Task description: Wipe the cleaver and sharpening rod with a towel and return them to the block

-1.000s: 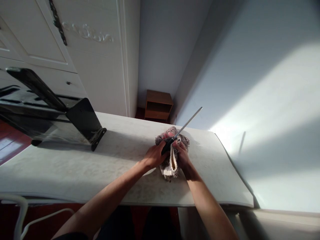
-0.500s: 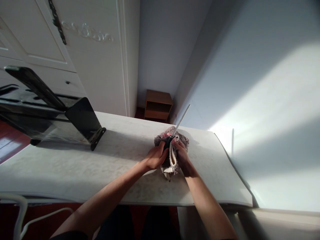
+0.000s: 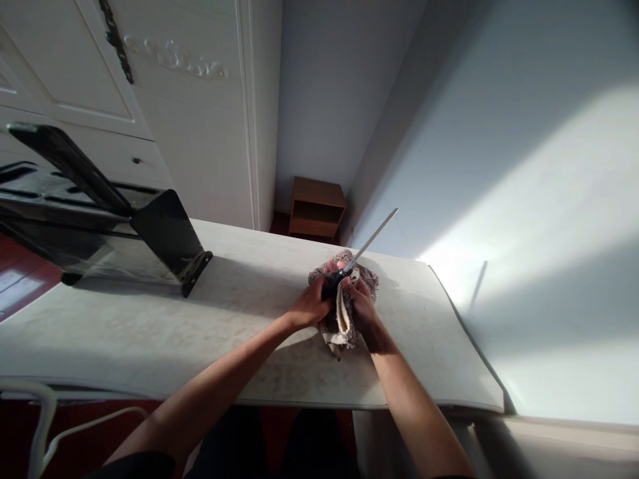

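Note:
Over the white table [image 3: 150,332], my left hand [image 3: 309,306] is wrapped round the black handle of a screwdriver [image 3: 372,235]. Its thin metal shaft points up and to the right, towards the wall. My right hand [image 3: 363,309] grips a grey-brown cloth [image 3: 344,319] bunched round the handle's end, with a pale fold showing between my hands. Both hands sit close together above the table's right half.
A black hinged stand [image 3: 164,243] with a dark panel rests at the table's left back. White cabinet doors [image 3: 190,120] rise behind it. A small brown wooden shelf [image 3: 316,207] stands on the floor in the corner. The sunlit wall [image 3: 524,233] borders the table's right edge.
The screwdriver's shaft swung from a low rightward tilt to steeper, then back down to the right. My hands and the cloth stayed in the same spot.

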`<action>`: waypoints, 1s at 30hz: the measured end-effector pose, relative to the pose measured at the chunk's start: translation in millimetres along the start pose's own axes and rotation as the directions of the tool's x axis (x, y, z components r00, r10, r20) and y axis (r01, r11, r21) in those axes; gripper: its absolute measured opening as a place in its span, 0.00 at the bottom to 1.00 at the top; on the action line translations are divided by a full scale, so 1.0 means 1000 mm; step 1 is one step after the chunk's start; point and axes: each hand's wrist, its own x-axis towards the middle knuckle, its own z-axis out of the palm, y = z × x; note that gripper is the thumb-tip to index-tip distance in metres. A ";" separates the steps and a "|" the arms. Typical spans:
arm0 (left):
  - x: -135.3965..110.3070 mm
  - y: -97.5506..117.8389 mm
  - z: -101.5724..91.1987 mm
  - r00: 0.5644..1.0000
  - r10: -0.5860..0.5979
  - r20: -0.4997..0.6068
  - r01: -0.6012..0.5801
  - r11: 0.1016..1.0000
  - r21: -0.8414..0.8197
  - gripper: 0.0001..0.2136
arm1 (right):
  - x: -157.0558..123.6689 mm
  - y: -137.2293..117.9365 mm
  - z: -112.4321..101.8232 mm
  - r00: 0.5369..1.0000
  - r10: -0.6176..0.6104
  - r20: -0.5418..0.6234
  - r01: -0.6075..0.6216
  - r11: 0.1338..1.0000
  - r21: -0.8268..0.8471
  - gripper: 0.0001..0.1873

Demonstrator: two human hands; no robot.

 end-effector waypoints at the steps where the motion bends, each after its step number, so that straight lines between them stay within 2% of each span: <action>1: 0.000 0.001 -0.001 0.999 -0.020 0.034 0.021 0.999 -0.032 0.26 | 0.000 0.001 0.000 1.000 -0.004 0.008 0.004 1.000 -0.003 0.28; 4: 0.001 0.001 -0.002 0.993 -0.038 0.111 0.046 0.997 -0.068 0.26 | 0.003 0.005 -0.003 1.000 -0.014 0.021 0.014 1.000 0.020 0.26; 7: 0.002 0.000 -0.002 0.996 0.036 0.077 -0.035 0.999 -0.016 0.23 | 0.005 0.007 -0.004 1.000 -0.021 0.011 0.021 0.999 0.039 0.26; 12: -0.001 0.002 -0.004 0.997 0.060 0.057 -0.069 0.980 0.184 0.24 | 0.003 0.004 -0.002 1.000 -0.012 -0.018 0.013 0.999 0.035 0.29; 16: -0.004 0.008 -0.008 0.996 0.030 0.089 -0.063 0.919 0.389 0.24 | 0.002 0.004 0.000 1.000 0.011 0.011 -0.012 0.999 0.041 0.30; 21: -0.004 0.008 -0.006 0.997 0.018 0.081 -0.054 0.874 0.483 0.24 | 0.003 0.006 -0.002 1.000 0.014 0.026 -0.015 0.999 0.051 0.28; 23: -0.004 0.006 -0.006 0.996 0.016 0.086 -0.057 0.866 0.496 0.24 | 0.004 0.007 -0.004 0.999 0.004 0.038 -0.006 0.999 0.054 0.29; 26: -0.008 0.006 -0.010 0.990 0.074 0.123 -0.124 0.878 0.463 0.20 | 0.006 0.008 -0.006 0.999 0.005 0.051 -0.009 0.997 0.071 0.29; 30: -0.011 0.009 -0.016 0.972 0.184 0.146 -0.221 0.926 0.305 0.12 | 0.006 0.008 -0.006 0.998 0.020 0.051 -0.025 0.996 0.090 0.29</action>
